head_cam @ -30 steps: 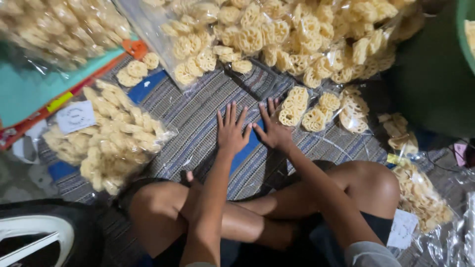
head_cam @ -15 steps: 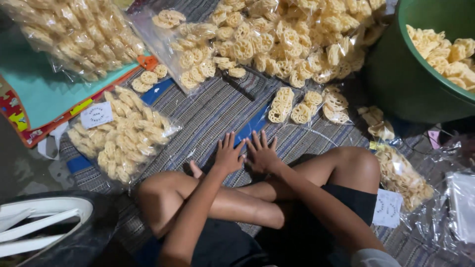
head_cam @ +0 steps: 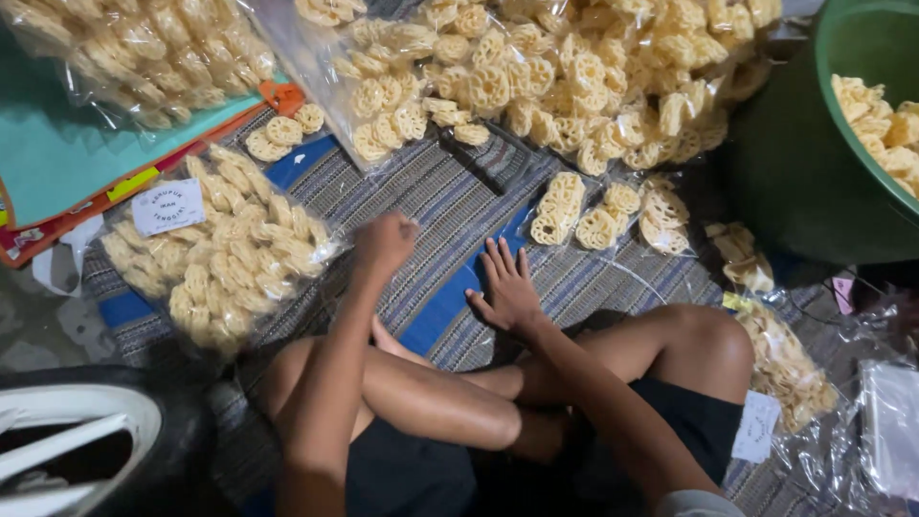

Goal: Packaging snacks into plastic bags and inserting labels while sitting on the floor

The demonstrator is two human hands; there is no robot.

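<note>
I sit cross-legged on a striped grey and blue mat. My right hand lies flat on the mat with fingers spread and holds nothing. My left hand is lifted a little above the mat, blurred, fingers curled in; I cannot tell if anything is in it. It hovers beside a sealed clear bag of yellow lattice crackers with a white label. A small pile of loose crackers in plastic lies just beyond my right hand.
A large heap of crackers on clear plastic fills the far side. A green basin with crackers stands at right. Another full bag lies at top left on a teal sheet. More packed bags lie at right. A black and white object sits at bottom left.
My left hand lifted off the mat and swung left toward the labelled bag, curling its fingers. My right hand stayed flat on the mat. The view shifted so the green basin shows.
</note>
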